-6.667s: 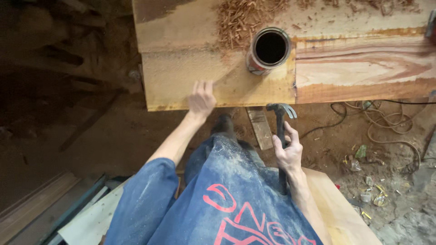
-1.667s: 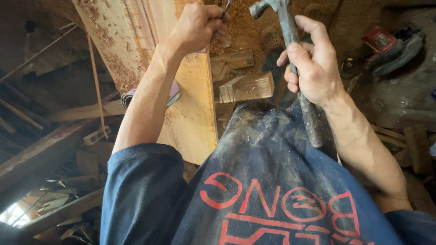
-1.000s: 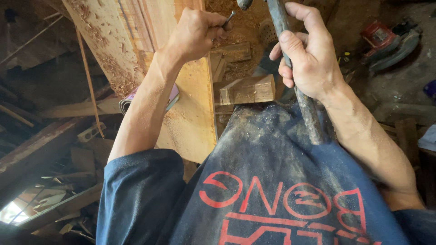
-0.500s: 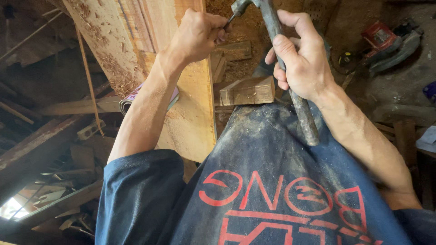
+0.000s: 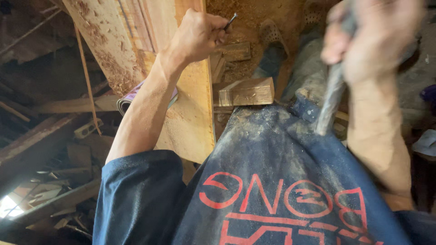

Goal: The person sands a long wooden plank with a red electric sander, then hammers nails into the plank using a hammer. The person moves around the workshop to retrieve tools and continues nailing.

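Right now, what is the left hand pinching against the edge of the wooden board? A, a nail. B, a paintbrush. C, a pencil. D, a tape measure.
A: the left hand pinches a thin metal nail between its fingertips at the edge of the pale wooden board, while the blurred right hand grips a hammer handle.

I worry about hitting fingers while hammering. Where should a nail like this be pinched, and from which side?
Pinch the nail low on its shaft, from the side, as the left hand does at the plank: its head pokes clear above the fingertips. The right hand grips the hammer handle.
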